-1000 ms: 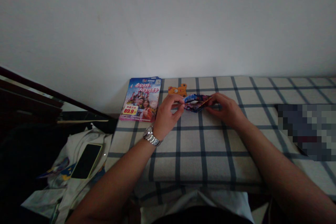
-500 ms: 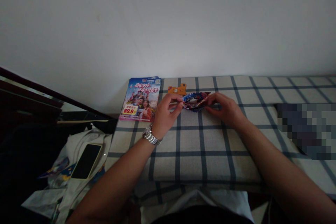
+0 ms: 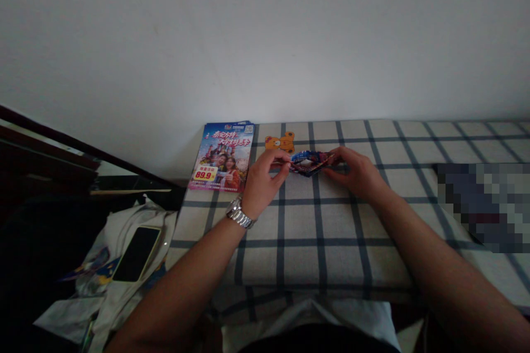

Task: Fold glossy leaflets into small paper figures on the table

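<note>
Between my hands is a folded paper (image 3: 311, 163) with colourful blue and reddish print, its layers spread apart around a gap in the middle. My left hand (image 3: 265, 177), with a silver watch on the wrist, pinches its left end. At the opposite end, the thumb and fingers of my right hand (image 3: 351, 172) are closed on the paper. Just behind my left hand lies an orange cartoon bear (image 3: 279, 142) on the checked cloth (image 3: 298, 220), partly covered by the fingers. Left of that hand is a stack of printed flyers (image 3: 223, 157).
A phone (image 3: 136, 253) rests on whitish bags or cloth (image 3: 124, 220) at the lower left, below table height. Toward the right edge lies a dark flat item (image 3: 476, 204), partly pixelated. A plain wall (image 3: 290, 38) rises behind the table.
The folded paper has dropped slightly and looks flatter, with its opening turned a little. Both hands keep their pinch and have barely shifted.
</note>
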### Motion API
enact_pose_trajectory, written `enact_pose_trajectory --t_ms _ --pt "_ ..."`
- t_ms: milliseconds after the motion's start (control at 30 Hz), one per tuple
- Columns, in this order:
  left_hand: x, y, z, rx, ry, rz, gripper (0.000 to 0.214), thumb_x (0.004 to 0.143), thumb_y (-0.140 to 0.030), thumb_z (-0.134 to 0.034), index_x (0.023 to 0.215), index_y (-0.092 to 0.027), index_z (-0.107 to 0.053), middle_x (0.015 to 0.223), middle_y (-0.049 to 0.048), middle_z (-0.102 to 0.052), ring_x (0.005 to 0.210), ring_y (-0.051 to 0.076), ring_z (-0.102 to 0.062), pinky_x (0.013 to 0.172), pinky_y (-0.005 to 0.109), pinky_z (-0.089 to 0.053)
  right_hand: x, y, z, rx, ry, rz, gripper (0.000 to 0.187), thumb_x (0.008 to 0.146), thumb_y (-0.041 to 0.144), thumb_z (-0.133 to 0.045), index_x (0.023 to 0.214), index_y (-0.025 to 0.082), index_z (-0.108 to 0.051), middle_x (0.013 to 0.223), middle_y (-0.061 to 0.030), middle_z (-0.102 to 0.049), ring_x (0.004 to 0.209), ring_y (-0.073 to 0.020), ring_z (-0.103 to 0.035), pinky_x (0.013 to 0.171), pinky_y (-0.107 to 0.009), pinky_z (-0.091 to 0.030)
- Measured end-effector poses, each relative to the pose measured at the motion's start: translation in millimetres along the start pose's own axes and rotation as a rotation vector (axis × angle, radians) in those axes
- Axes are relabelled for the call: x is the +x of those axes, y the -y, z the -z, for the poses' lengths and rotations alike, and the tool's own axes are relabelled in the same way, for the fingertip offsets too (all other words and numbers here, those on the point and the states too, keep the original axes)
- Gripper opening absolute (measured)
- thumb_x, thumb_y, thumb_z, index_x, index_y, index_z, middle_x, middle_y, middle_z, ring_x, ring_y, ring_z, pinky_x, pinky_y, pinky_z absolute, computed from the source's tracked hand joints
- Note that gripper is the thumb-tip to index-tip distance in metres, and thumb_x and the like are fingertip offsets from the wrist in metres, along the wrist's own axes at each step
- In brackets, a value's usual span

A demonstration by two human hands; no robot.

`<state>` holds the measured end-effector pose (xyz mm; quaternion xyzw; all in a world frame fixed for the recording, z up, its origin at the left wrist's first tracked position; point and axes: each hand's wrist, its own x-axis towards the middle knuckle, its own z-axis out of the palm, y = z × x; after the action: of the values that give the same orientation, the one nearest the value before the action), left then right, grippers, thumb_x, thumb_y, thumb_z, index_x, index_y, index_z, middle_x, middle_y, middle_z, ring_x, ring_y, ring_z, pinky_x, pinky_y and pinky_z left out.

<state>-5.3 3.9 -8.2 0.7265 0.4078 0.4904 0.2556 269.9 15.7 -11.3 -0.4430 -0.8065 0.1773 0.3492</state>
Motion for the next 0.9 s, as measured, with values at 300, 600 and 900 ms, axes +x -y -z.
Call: enact_pose_trajectory --t_ms 300,600,900 --pt "0.5 -2.0 0.9 0.065 0.013 -0.007 0.013 0.097 -0.012 -0.065 0.105 -0.022 -0.067 0.106 0.0020 -0.072 0.094 0.016 -0.073 0.089 0.031 -0.064 -2.1 2.2 -2.0 0.043 -0.028 -0.065 0.035 0.090 0.035 -0.075 0.120 0.027 -0.058 0.104 -0.0062 -0.077 0.085 -0.0237 -0.075 0.074 -0.037 -0.065" --pt "0.0 -0.1 1.3 0.131 0.035 -0.013 0.016 0.096 -0.010 -0.066 0.104 -0.023 -0.068 0.105 0.0014 -0.073 0.097 0.017 -0.072 0.089 0.033 -0.063 -1.3 0.6 -1.5 0.058 -0.005 -0.037 0.026 0.092 0.032 -0.072 0.114 0.027 -0.060 0.104 -0.0058 -0.076 0.086 -0.0227 -0.075 0.077 -0.037 -0.064" --pt "-0.9 -3.0 0.4 0.020 0.048 0.060 0.009 0.098 -0.018 -0.066 0.106 -0.022 -0.068 0.109 0.0045 -0.072 0.099 0.017 -0.072 0.087 0.031 -0.066 -1.4 0.5 -0.4 0.024 0.022 -0.038 0.018 0.094 0.031 -0.071 0.110 0.026 -0.063 0.100 -0.0050 -0.075 0.085 -0.0227 -0.074 0.076 -0.036 -0.063"
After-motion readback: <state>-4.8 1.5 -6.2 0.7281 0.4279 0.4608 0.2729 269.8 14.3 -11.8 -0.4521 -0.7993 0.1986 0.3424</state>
